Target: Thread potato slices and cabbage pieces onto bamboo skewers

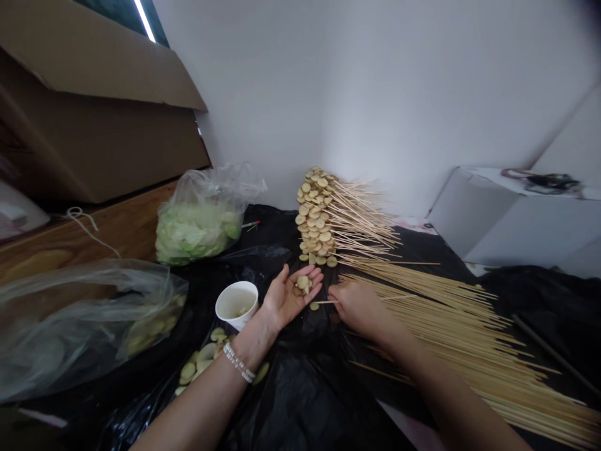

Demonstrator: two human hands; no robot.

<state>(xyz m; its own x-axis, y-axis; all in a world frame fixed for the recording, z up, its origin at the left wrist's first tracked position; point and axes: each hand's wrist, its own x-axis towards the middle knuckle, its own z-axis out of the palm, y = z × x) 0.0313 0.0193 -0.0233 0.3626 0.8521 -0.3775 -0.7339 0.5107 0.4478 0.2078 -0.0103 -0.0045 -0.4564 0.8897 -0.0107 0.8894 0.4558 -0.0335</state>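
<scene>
Slices [303, 283], a few, pale and round: on the palm of your left hand [284, 302], upturned, its fingers loosely spread; likely light, firm yet breakable, perhaps slippery, best pinched by the rim. Skewer [325, 302], one, thin: grasped in the curled fingers of your right hand [355, 305], tip towards that palm; probably light, stiff, easily snapped, best held close behind the tip. Hard to make out: the slice count, contents of the white cup [235, 295]. Hidden: your right fingertips. Cut off: loose skewers [462, 329] at the lower-right edge.

place: food-prep area | signs: skewers [451, 319], sliced food [314, 216], bagged greens [197, 230]
</scene>
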